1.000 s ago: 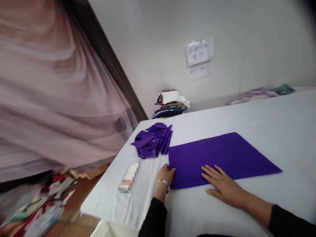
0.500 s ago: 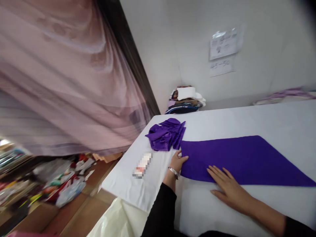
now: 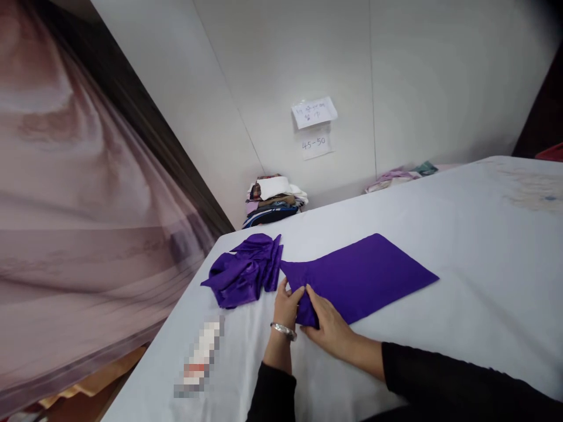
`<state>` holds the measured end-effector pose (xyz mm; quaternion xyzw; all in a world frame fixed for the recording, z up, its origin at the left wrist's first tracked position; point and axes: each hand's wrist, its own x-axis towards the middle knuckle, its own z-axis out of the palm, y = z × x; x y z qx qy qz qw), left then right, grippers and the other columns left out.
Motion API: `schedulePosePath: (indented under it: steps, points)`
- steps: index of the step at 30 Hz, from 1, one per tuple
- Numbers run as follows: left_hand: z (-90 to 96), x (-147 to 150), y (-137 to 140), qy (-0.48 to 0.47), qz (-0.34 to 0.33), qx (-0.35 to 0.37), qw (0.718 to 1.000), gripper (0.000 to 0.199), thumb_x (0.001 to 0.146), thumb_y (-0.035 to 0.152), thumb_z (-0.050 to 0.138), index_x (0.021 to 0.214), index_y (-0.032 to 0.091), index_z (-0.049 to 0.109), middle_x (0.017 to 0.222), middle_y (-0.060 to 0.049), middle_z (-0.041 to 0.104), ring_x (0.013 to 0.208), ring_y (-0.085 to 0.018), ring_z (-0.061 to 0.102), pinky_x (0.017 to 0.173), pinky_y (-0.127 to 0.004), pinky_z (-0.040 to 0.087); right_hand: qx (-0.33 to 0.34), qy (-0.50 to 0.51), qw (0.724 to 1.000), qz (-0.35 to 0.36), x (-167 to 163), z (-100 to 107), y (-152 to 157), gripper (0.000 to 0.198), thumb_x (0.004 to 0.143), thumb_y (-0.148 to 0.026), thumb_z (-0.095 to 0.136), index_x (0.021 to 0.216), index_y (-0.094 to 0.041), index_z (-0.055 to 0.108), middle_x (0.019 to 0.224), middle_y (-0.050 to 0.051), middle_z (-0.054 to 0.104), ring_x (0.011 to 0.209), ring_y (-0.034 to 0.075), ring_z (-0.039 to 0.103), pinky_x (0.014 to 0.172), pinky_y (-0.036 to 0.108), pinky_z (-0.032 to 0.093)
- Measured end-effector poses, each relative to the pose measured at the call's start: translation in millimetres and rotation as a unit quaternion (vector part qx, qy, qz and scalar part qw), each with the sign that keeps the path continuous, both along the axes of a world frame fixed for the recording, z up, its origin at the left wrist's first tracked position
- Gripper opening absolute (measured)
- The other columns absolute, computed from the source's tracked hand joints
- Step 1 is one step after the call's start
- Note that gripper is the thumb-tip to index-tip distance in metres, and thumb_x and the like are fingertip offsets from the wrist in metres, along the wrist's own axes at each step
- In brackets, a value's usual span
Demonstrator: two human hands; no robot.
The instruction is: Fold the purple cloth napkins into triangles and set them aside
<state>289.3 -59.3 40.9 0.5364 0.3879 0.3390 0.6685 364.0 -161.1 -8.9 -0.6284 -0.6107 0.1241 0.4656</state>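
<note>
Head view showed left hand [image 3: 285,306] and right hand [image 3: 331,329], fingers partly curled, hold unclear, on the flat purple cloth [image 3: 363,278] at its puckered left end, where uneven tugging risked creases.

Pinkish curtain [image 3: 101,199] hangs at left. Upper paper [image 3: 314,113] and lower paper [image 3: 319,145], marked "45-50", on pale wall [image 3: 417,88]. Cloth stack [image 3: 275,202], lilac cloth [image 3: 391,178] by bench's [image 3: 444,234] far edge. Pixelated strip [image 3: 203,351] lies left.

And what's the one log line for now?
left hand: at left end of purple panel; right hand: touching same end; crumpled purple cloth: farther left
</note>
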Motion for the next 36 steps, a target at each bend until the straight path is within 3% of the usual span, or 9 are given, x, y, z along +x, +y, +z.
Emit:
schedulePosePath:
  steps: [9, 14, 18, 20, 22, 25, 29, 33, 36]
  points:
    - [15.7, 44, -9, 0.005, 0.001, 0.052, 0.999, 0.070, 0.061, 0.025, 0.074, 0.123, 0.015, 0.043, 0.065, 0.001, 0.065, 0.053, -0.012, 0.061, 0.053, -0.022, 0.048, 0.093, 0.054, 0.992, -0.063, 16, 6, -1, 0.090, 0.069, -0.012, 0.053, 0.144, -0.024, 0.005, 0.146, 0.011, 0.025, 0.130, 0.027, 0.029, 0.102, 0.050, 0.031]
    - [41.0, 92, -26, 0.017, -0.052, 0.063, 0.997, 0.077, 0.064, 0.026, 0.071, 0.130, 0.015, 0.033, 0.058, 0.007, 0.056, 0.040, -0.007, 0.051, 0.042, -0.019, 0.042, 0.140, 0.147, 0.973, -0.112, 56, 20, -9, 0.073, 0.074, -0.011, 0.046, 0.142, -0.025, 0.021, 0.141, 0.007, 0.037, 0.126, 0.022, 0.038, 0.103, 0.045, 0.031]
    - [49.5, 124, -39, -0.010, -0.140, 0.065, 0.988, 0.081, 0.071, 0.035, 0.066, 0.137, 0.016, 0.022, 0.063, 0.005, 0.057, 0.046, -0.010, 0.056, 0.044, -0.022, 0.045, 0.143, 0.262, 0.925, -0.236, 108, 23, -27, 0.056, 0.078, -0.023, 0.049, 0.133, -0.023, 0.040, 0.130, 0.005, 0.051, 0.117, 0.022, 0.048, 0.100, 0.042, 0.037]
    - [37.9, 127, -42, -0.002, -0.137, 0.100, 0.986, 0.072, 0.075, 0.038, 0.062, 0.135, 0.016, 0.028, 0.072, 0.000, 0.061, 0.056, -0.012, 0.059, 0.050, -0.024, 0.048, 0.136, 0.339, 0.882, -0.297, 137, 15, -40, 0.055, 0.076, -0.026, 0.052, 0.130, -0.023, 0.044, 0.120, 0.004, 0.059, 0.107, 0.022, 0.056, 0.095, 0.042, 0.043]
    - [15.1, 120, -43, 0.046, -0.104, 0.173, 0.978, 0.058, 0.078, 0.038, 0.058, 0.128, 0.017, 0.039, 0.082, -0.003, 0.063, 0.070, -0.014, 0.062, 0.061, -0.027, 0.050, 0.118, 0.427, 0.831, -0.336, 162, 3, -54, 0.056, 0.072, -0.023, 0.055, 0.127, -0.022, 0.046, 0.107, 0.004, 0.066, 0.096, 0.023, 0.062, 0.086, 0.040, 0.049]
    - [-27.5, 102, -49, 0.139, -0.072, 0.295, 0.943, 0.045, 0.081, 0.035, 0.052, 0.122, 0.018, 0.047, 0.106, -0.009, 0.061, 0.096, -0.019, 0.058, 0.085, -0.038, 0.047, 0.087, 0.533, 0.784, -0.306, 185, -10, -72, 0.056, 0.066, -0.017, 0.057, 0.122, -0.020, 0.050, 0.091, 0.004, 0.070, 0.081, 0.024, 0.065, 0.074, 0.038, 0.054]
    - [-63.3, 84, -64, 0.193, -0.102, 0.434, 0.874, 0.043, 0.083, 0.034, 0.049, 0.123, 0.016, 0.048, 0.128, -0.012, 0.050, 0.121, -0.023, 0.042, 0.103, -0.045, 0.034, 0.066, 0.566, 0.781, -0.254, 199, -7, -84, 0.060, 0.065, -0.017, 0.061, 0.123, -0.021, 0.047, 0.088, 0.004, 0.069, 0.075, 0.021, 0.065, 0.066, 0.033, 0.055]
    - [-62.3, 80, -80, 0.241, -0.157, 0.515, 0.807, 0.048, 0.085, 0.035, 0.044, 0.129, 0.015, 0.043, 0.138, -0.012, 0.040, 0.131, -0.024, 0.028, 0.108, -0.048, 0.025, 0.012, 0.544, 0.780, -0.308, 214, 1, -89, 0.072, 0.065, -0.019, 0.064, 0.132, -0.020, 0.038, 0.087, 0.005, 0.067, 0.070, 0.020, 0.065, 0.061, 0.032, 0.055]
    - [-54.6, 81, -89, 0.261, -0.223, 0.551, 0.760, 0.052, 0.084, 0.037, 0.046, 0.132, 0.017, 0.040, 0.143, -0.009, 0.034, 0.135, -0.025, 0.019, 0.110, -0.051, 0.017, -0.018, 0.471, 0.818, -0.329, 229, 2, -97, 0.074, 0.065, -0.020, 0.061, 0.134, -0.018, 0.036, 0.078, 0.003, 0.065, 0.064, 0.018, 0.062, 0.057, 0.031, 0.054]
